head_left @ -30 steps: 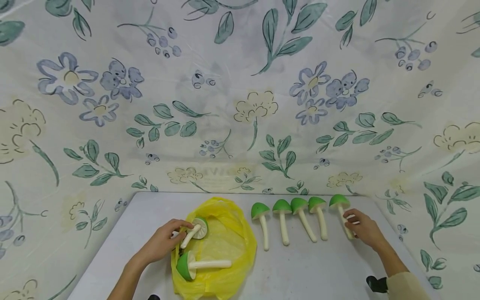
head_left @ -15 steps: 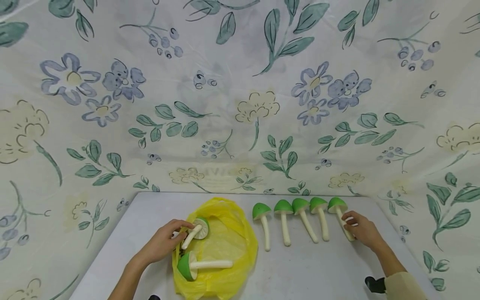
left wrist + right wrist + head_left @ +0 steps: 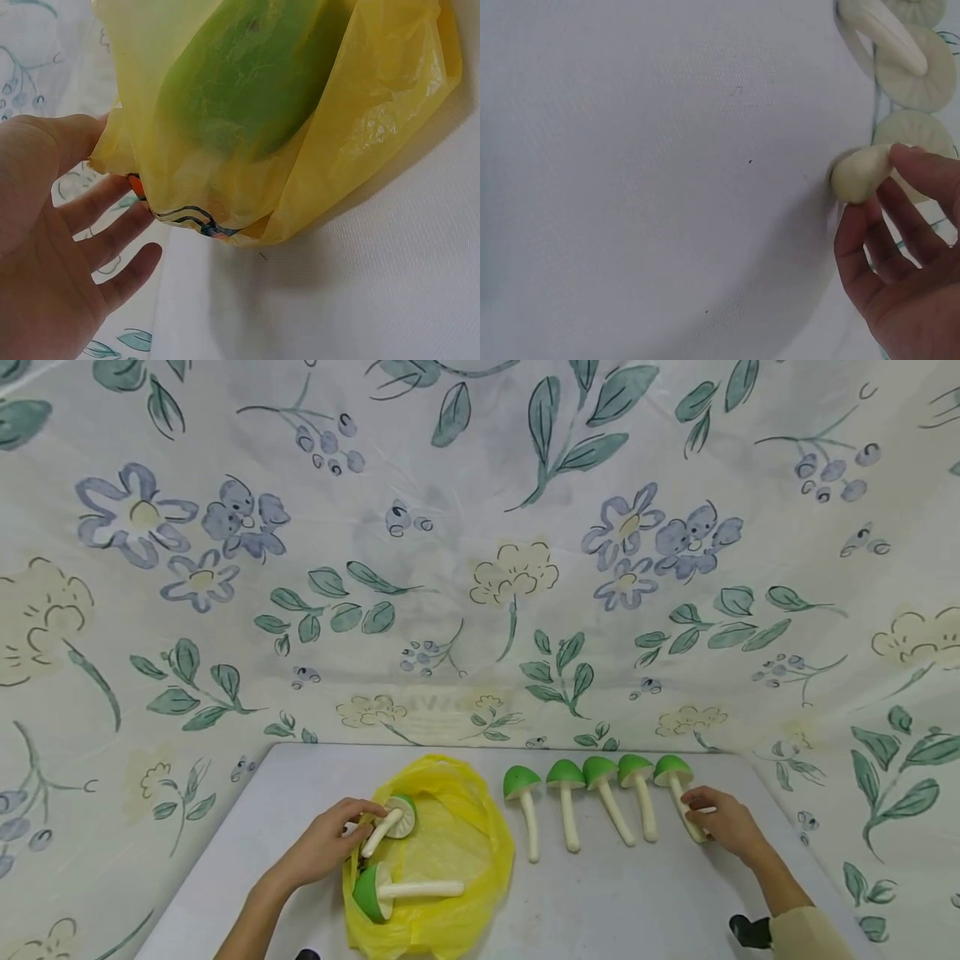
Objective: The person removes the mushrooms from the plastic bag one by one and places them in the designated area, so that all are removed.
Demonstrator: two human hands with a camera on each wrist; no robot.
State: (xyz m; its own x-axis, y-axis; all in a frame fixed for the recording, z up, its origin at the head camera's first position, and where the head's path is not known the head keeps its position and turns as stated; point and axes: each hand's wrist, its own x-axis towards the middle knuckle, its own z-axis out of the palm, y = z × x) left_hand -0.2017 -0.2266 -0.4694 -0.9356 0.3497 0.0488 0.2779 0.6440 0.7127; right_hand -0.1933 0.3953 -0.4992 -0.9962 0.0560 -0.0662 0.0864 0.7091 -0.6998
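Where the white table [image 3: 585, 910] comes closest, a yellow plastic bag [image 3: 497, 843] lies on it with its mouth wide open. Inside is a near mushroom [image 3: 412, 890], flat on its side, with a green cap and a white stem that points right. A far mushroom [image 3: 389, 824], just like it, leans by the bag's left edge. The left hand [image 3: 322, 843] is half spread: thumb and finger pinch the bag's edge, and the other fingers stick out loosely. One fingertip is by the far mushroom's stem, but I can't tell if they touch. Over to the right, the right hand [image 3: 724, 822] has bent fingers and pinches the end mushroom [image 3: 679, 795] low on its stem. Four more mushrooms [image 3: 570, 818] lie in a row to its left, green caps pointing away from the person. Behind them all hangs a flowered sheet [image 3: 450, 527].
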